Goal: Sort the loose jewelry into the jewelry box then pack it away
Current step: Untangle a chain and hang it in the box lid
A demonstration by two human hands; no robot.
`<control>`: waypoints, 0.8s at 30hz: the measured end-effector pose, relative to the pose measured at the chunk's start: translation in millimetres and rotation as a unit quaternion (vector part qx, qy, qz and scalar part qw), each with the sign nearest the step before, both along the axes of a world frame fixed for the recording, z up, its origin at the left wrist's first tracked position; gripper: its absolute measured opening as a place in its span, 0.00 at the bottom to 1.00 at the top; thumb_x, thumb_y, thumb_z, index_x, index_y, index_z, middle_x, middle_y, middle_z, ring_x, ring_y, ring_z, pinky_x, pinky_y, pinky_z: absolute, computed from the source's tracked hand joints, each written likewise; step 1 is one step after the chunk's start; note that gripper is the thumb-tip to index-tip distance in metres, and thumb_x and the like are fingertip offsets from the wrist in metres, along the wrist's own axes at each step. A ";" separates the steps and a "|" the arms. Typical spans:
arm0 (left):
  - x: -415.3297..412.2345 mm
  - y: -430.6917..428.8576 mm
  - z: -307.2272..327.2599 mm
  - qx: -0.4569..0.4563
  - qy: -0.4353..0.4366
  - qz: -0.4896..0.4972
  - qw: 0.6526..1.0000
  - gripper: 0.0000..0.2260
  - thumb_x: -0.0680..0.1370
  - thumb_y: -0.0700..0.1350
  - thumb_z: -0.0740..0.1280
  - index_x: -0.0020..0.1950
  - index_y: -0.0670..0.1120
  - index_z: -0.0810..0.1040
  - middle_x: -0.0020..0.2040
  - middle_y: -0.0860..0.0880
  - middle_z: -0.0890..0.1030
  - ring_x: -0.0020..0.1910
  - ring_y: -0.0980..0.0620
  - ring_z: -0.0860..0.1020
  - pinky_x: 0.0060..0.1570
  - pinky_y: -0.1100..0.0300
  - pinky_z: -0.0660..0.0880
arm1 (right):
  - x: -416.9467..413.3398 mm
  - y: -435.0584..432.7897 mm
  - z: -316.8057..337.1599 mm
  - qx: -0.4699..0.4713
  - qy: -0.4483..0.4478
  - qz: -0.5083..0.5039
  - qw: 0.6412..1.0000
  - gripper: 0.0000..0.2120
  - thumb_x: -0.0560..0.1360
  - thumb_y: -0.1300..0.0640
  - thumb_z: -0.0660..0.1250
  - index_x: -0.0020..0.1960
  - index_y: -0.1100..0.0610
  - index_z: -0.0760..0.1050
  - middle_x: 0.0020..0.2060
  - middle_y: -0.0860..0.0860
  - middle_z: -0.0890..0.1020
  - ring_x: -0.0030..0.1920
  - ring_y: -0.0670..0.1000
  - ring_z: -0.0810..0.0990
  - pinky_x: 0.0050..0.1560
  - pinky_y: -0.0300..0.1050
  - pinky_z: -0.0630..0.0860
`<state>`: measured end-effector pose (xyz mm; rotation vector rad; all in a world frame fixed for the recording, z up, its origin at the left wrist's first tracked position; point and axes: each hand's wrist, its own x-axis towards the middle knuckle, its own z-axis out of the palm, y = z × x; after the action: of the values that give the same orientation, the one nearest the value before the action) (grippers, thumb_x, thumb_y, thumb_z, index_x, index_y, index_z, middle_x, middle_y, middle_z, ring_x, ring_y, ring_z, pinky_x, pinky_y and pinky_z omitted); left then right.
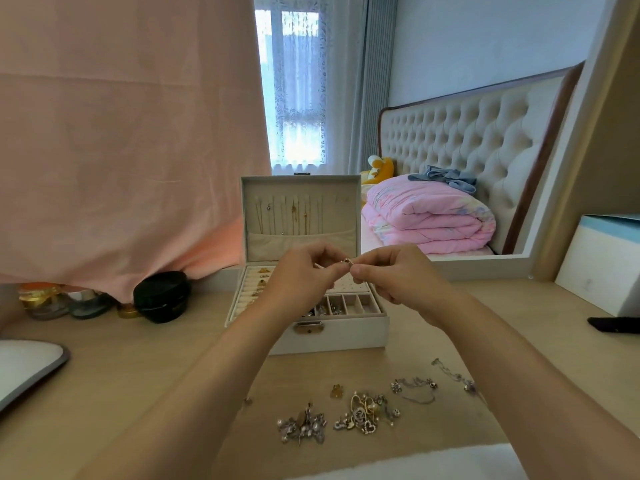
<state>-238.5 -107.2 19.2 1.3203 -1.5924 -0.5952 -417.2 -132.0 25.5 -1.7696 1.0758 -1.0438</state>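
At centre frame, over the open jewelry box (349, 336) | our left hand (299, 278) and right hand (398, 277) both pinch one small gold piece (347, 261) between fingertips | loose jewelry (363, 414) lies lower centre on the wooden desk (138, 358), apart from the box.

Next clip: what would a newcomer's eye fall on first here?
The left hand and right hand meet mid-frame, both pinching a small gold piece above the open jewelry box. Nearer the camera, loose jewelry lies in clumps on the desk. A folded pink quilt shows behind, to the right.
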 end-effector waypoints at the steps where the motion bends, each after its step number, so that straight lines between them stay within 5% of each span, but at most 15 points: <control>1: -0.7 -3.3 -3.2 -0.003 -0.013 0.002 1.000 0.02 0.76 0.50 0.73 0.46 0.54 0.83 0.41 0.53 0.83 0.39 0.54 0.82 0.44 0.54 0.80 | -0.8 -2.6 -2.0 0.003 0.003 -0.002 1.000 0.04 0.76 0.59 0.73 0.49 0.58 0.85 0.36 0.51 0.84 0.24 0.39 0.72 0.25 0.33 0.66; 7: 4.8 -10.4 -16.0 0.014 -0.063 -0.021 0.998 0.07 0.80 0.50 0.68 0.44 0.52 0.83 0.39 0.53 0.83 0.41 0.51 0.80 0.43 0.54 0.77 | -6.6 -15.9 -14.3 0.035 0.040 -0.024 0.998 0.05 0.77 0.58 0.72 0.48 0.59 0.84 0.34 0.49 0.82 0.23 0.38 0.70 0.26 0.31 0.66; 10: 9.1 -12.2 -18.3 0.000 -0.112 0.004 0.994 0.08 0.80 0.50 0.67 0.43 0.53 0.82 0.35 0.58 0.81 0.36 0.60 0.77 0.38 0.59 0.72 | -9.7 -20.0 -17.6 0.008 0.113 -0.031 0.993 0.05 0.77 0.58 0.72 0.46 0.58 0.84 0.33 0.45 0.82 0.27 0.36 0.74 0.33 0.31 0.69; 17: 4.6 -12.6 -30.8 -0.058 -0.295 -0.032 0.953 0.09 0.80 0.53 0.66 0.58 0.57 0.81 0.56 0.59 0.79 0.61 0.55 0.71 0.63 0.52 0.69 | -16.7 -15.8 -1.8 -0.067 0.283 -0.034 0.956 0.09 0.77 0.55 0.70 0.38 0.50 0.81 0.34 0.44 0.82 0.36 0.42 0.78 0.40 0.39 0.71; 24: 3.1 -8.4 -35.5 -0.052 -0.313 -0.067 0.946 0.13 0.80 0.56 0.64 0.63 0.57 0.79 0.59 0.55 0.77 0.64 0.54 0.69 0.65 0.49 0.69 | -5.5 -6.1 -4.8 -0.100 0.439 -0.039 0.892 0.06 0.78 0.54 0.67 0.47 0.48 0.83 0.39 0.42 0.81 0.45 0.46 0.80 0.50 0.47 0.78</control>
<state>-235.4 -115.7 -16.3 1.4081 -2.2065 -0.1595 -422.7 -138.1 20.8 -2.4727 1.6148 -0.3543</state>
